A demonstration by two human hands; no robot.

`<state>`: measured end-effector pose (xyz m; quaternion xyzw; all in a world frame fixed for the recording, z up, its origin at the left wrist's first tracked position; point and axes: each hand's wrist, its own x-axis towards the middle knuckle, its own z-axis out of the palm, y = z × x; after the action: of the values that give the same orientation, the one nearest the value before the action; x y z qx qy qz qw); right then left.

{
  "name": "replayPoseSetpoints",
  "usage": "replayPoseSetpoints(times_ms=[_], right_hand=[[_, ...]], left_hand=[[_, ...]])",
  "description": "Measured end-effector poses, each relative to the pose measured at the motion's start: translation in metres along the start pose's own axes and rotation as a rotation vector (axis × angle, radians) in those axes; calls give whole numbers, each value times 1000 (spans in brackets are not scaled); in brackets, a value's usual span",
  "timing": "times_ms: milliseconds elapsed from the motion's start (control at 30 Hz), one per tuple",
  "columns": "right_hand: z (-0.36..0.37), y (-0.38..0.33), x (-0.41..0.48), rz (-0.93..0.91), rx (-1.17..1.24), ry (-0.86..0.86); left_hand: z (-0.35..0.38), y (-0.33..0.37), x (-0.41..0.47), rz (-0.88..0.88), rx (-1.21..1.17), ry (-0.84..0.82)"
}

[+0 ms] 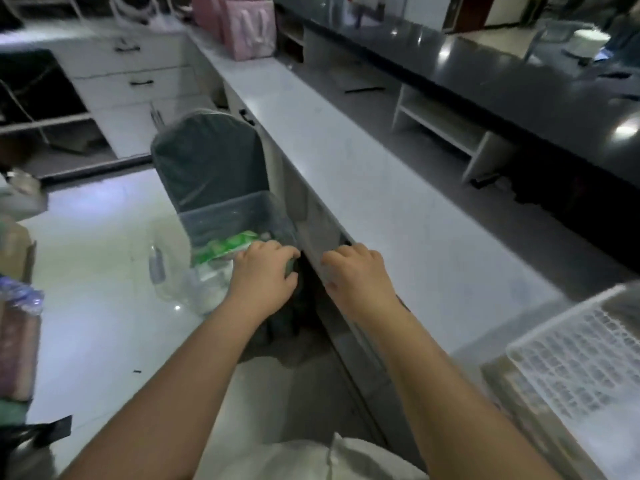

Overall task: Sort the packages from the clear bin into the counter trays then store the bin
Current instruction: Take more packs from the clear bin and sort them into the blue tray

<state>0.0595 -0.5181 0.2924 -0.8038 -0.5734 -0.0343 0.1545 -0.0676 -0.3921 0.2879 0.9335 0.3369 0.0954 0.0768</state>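
The clear bin (221,216) sits low on the seat of a grey-covered chair (207,157), pushed up beside the white counter (363,188). Green and white packages (225,247) lie inside it. My left hand (266,275) curls over the bin's near right corner and grips the rim. My right hand (356,271) is just to the right, fingers bent over the top edge of the counter's front panel (311,216). A white lattice tray (571,362) stands on the counter at the lower right, apart from both hands.
Pink bags (242,26) stand at the counter's far end. A dark raised counter (519,71) runs along the right. White drawers (131,81) are at the back left. Bundles and boxes (17,306) crowd the left edge on the glossy floor (104,271).
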Motion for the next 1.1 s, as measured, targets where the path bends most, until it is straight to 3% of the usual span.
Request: replayPoseSetpoints(times_ms=[333, 500, 767, 1100], right_hand=[[110, -54, 169, -91, 92, -277], [160, -34, 234, -126, 102, -374], [281, 4, 355, -206, 104, -721], [400, 34, 423, -91, 126, -930]], left_hand=[[42, -163, 68, -265, -80, -185], [78, -204, 112, -361, -67, -245], [151, -259, 196, -603, -87, -451], [245, -321, 263, -663, -240, -620]])
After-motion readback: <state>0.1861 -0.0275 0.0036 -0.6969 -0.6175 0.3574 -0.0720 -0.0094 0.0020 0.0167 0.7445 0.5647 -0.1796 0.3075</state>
